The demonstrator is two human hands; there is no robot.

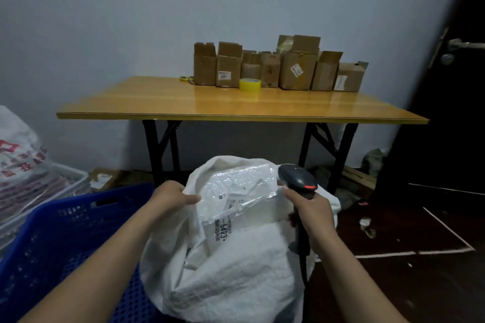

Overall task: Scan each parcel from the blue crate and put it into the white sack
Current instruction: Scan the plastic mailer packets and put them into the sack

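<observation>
A white woven sack (pixel 231 278) stands open in front of me on the floor. A white bubble-wrap parcel (pixel 241 191) with a printed label sits partly inside its mouth. My left hand (pixel 172 198) grips the sack's left rim beside the parcel. My right hand (pixel 311 214) holds a dark handheld scanner (pixel 298 178) by its handle at the sack's right rim; the scanner's red light is lit. The blue crate (pixel 65 233) is at the lower left, and the part I can see holds no parcel.
A yellow folding table (pixel 236 105) stands ahead against the wall, with several cardboard boxes (pixel 280 68), a tape roll (pixel 249 84) and scissors (pixel 186 78) on it. A full printed sack (pixel 18 160) rests on a white crate (pixel 70 186) at left. A dark door (pixel 451 113) is at right.
</observation>
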